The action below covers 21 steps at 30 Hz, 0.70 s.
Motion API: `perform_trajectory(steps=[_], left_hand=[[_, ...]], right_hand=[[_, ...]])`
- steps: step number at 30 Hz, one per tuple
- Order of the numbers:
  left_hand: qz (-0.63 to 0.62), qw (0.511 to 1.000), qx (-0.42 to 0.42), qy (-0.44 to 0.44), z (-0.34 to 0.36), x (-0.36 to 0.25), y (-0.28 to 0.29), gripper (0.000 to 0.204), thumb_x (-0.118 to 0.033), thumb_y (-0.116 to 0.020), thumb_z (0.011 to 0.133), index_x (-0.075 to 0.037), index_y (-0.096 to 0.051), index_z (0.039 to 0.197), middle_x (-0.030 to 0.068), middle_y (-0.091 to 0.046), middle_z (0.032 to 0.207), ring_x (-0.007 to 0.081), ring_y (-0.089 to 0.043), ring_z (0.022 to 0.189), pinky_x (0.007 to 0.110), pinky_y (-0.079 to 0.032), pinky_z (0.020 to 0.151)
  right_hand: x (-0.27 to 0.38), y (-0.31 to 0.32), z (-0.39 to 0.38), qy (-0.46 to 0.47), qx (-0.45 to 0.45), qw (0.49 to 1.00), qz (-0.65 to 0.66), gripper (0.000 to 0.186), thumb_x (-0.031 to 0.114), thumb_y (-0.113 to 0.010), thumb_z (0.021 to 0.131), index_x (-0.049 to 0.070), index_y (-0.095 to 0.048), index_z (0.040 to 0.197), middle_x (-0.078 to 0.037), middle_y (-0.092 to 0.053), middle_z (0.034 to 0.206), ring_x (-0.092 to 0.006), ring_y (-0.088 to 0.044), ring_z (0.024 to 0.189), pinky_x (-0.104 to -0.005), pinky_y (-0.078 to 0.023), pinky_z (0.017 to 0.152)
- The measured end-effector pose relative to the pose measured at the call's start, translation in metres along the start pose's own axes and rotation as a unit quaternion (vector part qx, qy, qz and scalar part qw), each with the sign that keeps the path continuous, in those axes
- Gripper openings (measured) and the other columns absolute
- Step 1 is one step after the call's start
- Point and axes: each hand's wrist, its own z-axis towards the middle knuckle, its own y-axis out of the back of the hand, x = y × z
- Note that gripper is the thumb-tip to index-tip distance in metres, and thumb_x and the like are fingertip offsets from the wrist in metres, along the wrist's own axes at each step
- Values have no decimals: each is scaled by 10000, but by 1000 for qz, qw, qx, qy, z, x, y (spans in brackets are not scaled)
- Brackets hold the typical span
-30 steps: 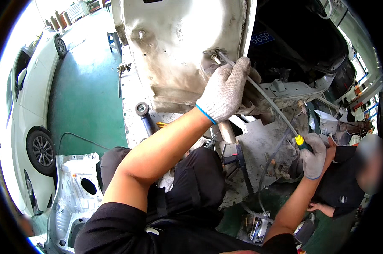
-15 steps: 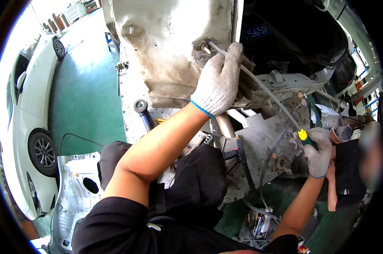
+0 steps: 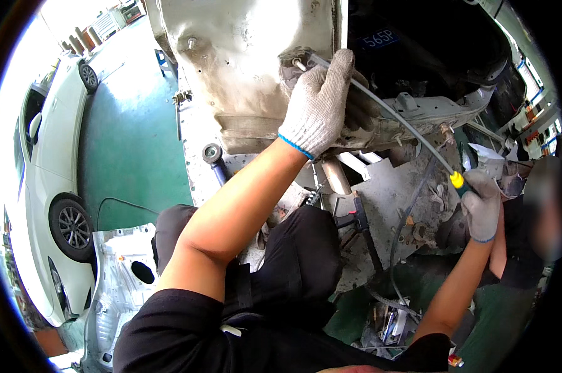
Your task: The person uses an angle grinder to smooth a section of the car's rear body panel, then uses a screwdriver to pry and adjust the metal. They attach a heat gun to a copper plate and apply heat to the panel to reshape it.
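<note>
A long pry bar (image 3: 411, 129) with a yellow and green screwdriver-style handle slants across the front of a dented, bare metal car body panel (image 3: 250, 81). Its tip is beside a short stud (image 3: 299, 64) in a dark, scraped patch. My left hand (image 3: 318, 105), in a whitish knit glove with a blue cuff edge, is closed around the shaft near the tip, thumb pointing up; its fingertips are hidden. At the other end my right hand (image 3: 482, 208), gloved too, grips the handle, whose butt is covered by the palm.
An angle grinder (image 3: 213, 158) and a black gun-shaped tool (image 3: 355, 217) with a hose lie on the metal platform (image 3: 386, 193). To the right, a person (image 3: 523, 242) in black is close behind my right hand. A white car (image 3: 54, 155) stands left, near a loose silver panel (image 3: 122, 273).
My right hand has swung the handle up and to the right, so the bar lies at a flatter slant. My left hand keeps its place near the tip. The view has shifted slightly.
</note>
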Motion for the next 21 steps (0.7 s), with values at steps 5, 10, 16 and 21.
perform_trajectory(steps=[5, 10, 16, 21], left_hand=[[-8, 1000, -17, -9, -3, 11, -1, 577, -514, -505, 1069, 52, -609, 1030, 181, -728, 802, 251, -724, 619, 328, -585, 540], [22, 999, 21, 41, -26, 10, -21, 423, -401, -543, 1082, 19, -575, 1128, 119, -706, 863, 209, -734, 743, 323, -617, 662], [341, 913, 170, 148, -102, -32, -3, 449, -360, -517, 1099, 25, -543, 1327, 70, -681, 980, 138, -649, 919, 319, -534, 777], [110, 975, -16, 192, -220, -31, 58, 593, -288, -589, 1058, 6, -372, 1525, 158, -631, 1301, 228, -633, 1167, 354, -511, 977]], right_hand=[[-12, -30, -41, -93, 49, 989, 104, 346, 9, -650, 801, 15, -660, 1147, -89, -679, 967, -133, -639, 644, -229, -451, 487], [-39, -92, -111, -199, 78, 931, 297, 456, 160, -640, 833, -10, -612, 1256, -160, -697, 917, -218, -662, 675, -353, -547, 575], [38, -234, -123, -221, 290, 795, 484, 259, 180, -466, 1065, -21, -601, 1157, -85, -597, 679, -143, -537, 510, -293, -438, 471], [96, -306, -108, -209, 257, 734, 593, 255, 231, -505, 1094, 8, -602, 1172, -34, -623, 855, -100, -571, 689, -238, -473, 628]])
